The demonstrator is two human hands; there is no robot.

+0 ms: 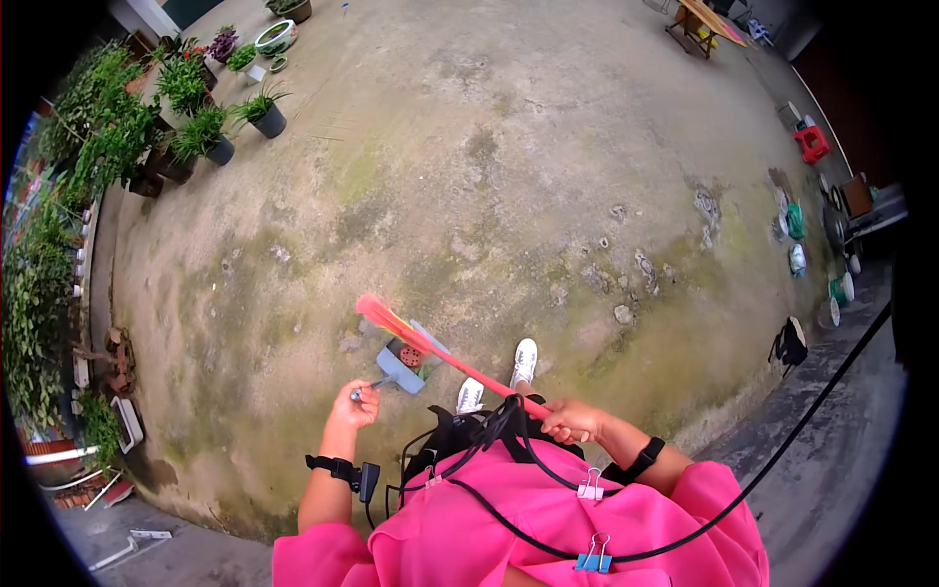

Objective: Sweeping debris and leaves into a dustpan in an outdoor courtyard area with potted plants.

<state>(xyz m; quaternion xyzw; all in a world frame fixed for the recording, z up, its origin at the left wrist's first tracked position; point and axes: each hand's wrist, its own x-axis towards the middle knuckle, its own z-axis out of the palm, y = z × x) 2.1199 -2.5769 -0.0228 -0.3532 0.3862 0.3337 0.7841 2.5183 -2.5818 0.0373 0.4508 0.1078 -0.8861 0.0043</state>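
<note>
My left hand (356, 405) is closed round the handle of a grey-blue dustpan (399, 374), held out at the left in front of me. In the dustpan's tray lies a reddish-brown piece with holes (411, 356), with something green beside it. My right hand (573, 422) grips the shaft of a red broom (469, 372) at its near end. The broom slants away to the left across the dustpan. Its red and yellow bristles (383, 315) reach past the tray, covering part of it. Whether the bristles touch the floor I cannot tell.
Potted plants (202, 135) line the far left, beside a low planted bed. A wooden table (706, 24) stands at the far right. Along the right edge are a red stool (811, 144), several containers and a black bag (788, 344). A black cable (782, 450) crosses my right side.
</note>
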